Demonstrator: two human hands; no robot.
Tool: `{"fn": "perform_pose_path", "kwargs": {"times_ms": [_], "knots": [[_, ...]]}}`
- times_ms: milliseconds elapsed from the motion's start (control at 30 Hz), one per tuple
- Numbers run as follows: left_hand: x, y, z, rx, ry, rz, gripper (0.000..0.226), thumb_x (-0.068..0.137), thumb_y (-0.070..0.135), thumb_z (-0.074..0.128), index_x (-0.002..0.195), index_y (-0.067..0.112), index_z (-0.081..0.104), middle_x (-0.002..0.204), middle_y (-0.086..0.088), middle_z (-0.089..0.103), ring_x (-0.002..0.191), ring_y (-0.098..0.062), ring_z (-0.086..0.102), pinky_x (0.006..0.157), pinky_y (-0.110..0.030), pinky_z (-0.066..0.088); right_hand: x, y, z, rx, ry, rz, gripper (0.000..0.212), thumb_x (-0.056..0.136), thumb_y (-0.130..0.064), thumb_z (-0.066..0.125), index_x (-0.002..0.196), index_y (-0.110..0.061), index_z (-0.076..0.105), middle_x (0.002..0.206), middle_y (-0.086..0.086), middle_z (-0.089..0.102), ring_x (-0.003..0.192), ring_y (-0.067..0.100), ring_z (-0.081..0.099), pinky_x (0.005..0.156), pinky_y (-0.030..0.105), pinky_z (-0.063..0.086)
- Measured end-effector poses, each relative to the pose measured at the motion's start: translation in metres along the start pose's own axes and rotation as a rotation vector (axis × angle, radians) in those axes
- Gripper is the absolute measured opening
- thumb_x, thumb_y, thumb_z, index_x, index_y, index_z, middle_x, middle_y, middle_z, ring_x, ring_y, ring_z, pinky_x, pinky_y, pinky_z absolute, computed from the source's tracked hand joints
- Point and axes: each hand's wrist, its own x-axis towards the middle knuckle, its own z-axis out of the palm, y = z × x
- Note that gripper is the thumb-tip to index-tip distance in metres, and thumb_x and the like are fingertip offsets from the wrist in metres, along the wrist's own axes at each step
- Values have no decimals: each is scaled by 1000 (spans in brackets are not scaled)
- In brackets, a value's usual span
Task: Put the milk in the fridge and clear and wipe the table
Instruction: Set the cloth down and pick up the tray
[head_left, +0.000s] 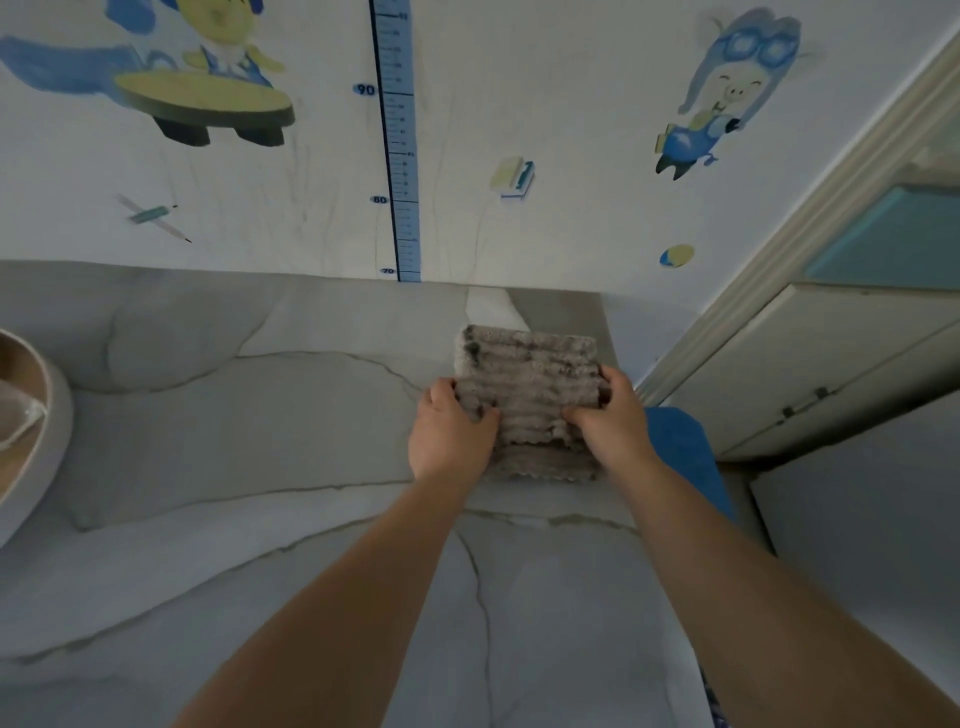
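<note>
– What are the hands doing?

– Both pinch a folded grey cloth (527, 384). The left hand (451, 435) grips its left edge, thumb pressed on top; the right hand (612, 422) clamps the right edge the same way, fingers tucked under.

– Where is the cloth?

– On the grey marbled table (260, 467), toward the far right, near the wall. It is ribbed, with dark smudges (mostly along the far edge), and the near layer shows a scalloped hem.

– Anything beside it?

– Something blue (685, 457) lies just right of the right wrist, at the table's edge. At the far left a round tray (49, 415) with a pale rim is cut off by the frame.

– Any writing?

– A blue height ruler (400, 156) runs up the wall, reading 70, 80 and 90. Cartoon stickers flank it, one a pig with goggles (727, 98). A cabinet door (831, 338) stands at the right.
</note>
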Motion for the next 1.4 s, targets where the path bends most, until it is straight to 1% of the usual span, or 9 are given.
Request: {"fn": "perform_pose_path", "kwargs": {"times_ms": [200, 367, 500, 667, 867, 1000, 1133, 1233, 1400], "knots": [[-30, -3, -21, -15, -73, -10, 61, 87, 34, 60, 135, 7, 34, 135, -14, 40, 122, -29, 43, 98, -35, 37, -32, -7, -16, -114, -46, 42, 76, 81, -14, 70, 144, -16, 26, 139, 7, 45, 117, 19, 47, 87, 26, 38], [-69, -11, -55, -11, -27, -56, 63, 86, 33, 61, 137, 7, 35, 137, -14, 43, 124, -28, 44, 99, -34, 36, -77, -20, -26, -167, -72, 33, 69, 83, -13, 66, 142, -15, 29, 139, 9, 42, 98, 15, 47, 77, 25, 36], [-111, -14, -87, -19, -10, -33, 57, 87, 30, 60, 136, 10, 38, 136, -12, 46, 121, -27, 48, 95, -33, 39, -120, -31, -26, -162, -61, 24, 67, 82, -16, 67, 140, -17, 33, 125, 7, 49, 102, 21, 53, 72, 26, 40], [-149, -29, -133, -71, 35, 5, 51, 85, 30, 61, 130, 11, 44, 125, -10, 53, 113, -26, 52, 89, -30, 40, -171, -46, -9, -172, -52, -23, 62, 81, -16, 67, 137, -13, 39, 131, 12, 49, 115, 29, 51, 87, 32, 40], [-182, -90, -198, -57, 54, 71, 37, 85, 26, 61, 119, 12, 55, 115, -6, 59, 106, -22, 54, 80, -24, 35, -244, -55, 43, -200, -47, 9, 57, 80, -16, 68, 132, -10, 45, 132, 13, 49, 116, 29, 51, 97, 36, 43], [-189, -156, -255, -54, 32, 120, 33, 84, 23, 63, 115, 12, 59, 115, -6, 61, 104, -21, 57, 83, -26, 38, -288, -60, 97, -233, -27, 37, 49, 77, -17, 70, 122, -11, 52, 125, 14, 53, 98, 24, 53, 88, 36, 45], [-188, -210, -321, -54, 32, 128, 31, 83, 23, 63, 112, 12, 61, 112, -3, 61, 102, -21, 57, 80, -26, 40, -327, -74, 161, -274, -5, 41, 48, 78, -14, 70, 123, -7, 53, 126, 14, 53, 110, 29, 54, 91, 31, 42], [-184, -243, -357, -10, 18, 132, 27, 83, 22, 62, 108, 13, 62, 112, -4, 59, 100, -21, 57, 79, -25, 40, -354, -88, 206, -313, -59, 20, 46, 79, -14, 69, 122, -5, 54, 126, 18, 54, 110, 29, 55, 87, 28, 42], [-164, -299, -413, 90, 19, 126, 25, 84, 22, 62, 108, 14, 61, 115, -4, 58, 99, -23, 58, 84, -32, 47, -367, -109, 283, -447, -169, -81, 40, 80, -21, 66, 119, -12, 58, 125, 12, 55, 112, 25, 54, 85, 24, 40]]}}
